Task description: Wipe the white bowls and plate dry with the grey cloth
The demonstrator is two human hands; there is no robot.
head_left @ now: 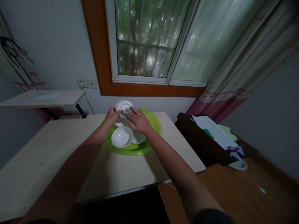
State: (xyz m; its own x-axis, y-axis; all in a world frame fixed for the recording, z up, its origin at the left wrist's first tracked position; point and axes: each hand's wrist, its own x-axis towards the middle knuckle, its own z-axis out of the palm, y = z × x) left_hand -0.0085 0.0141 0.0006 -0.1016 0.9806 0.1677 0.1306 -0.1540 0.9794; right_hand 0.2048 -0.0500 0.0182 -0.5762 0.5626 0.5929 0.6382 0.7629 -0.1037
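Observation:
A green plastic basket (pixel 154 123) stands on the pale wooden table (pixel 46 155) under the window. Inside it lie white dishes, one white bowl (pixel 121 137) at the front. My left hand (pixel 113 115) grips the rim of a white plate (pixel 123 105) held tilted up at the basket's far side. My right hand (pixel 138 119) presses a grey cloth (pixel 130 109) against that plate, fingers curled over the cloth.
A raised shelf (pixel 44 98) stands at the table's left rear. To the right is a dark low cabinet (pixel 198 137) with papers (pixel 215 129) on it. A curtain (pixel 245 62) hangs at the right. Wooden floor (pixel 233 193) lies beyond the table edge.

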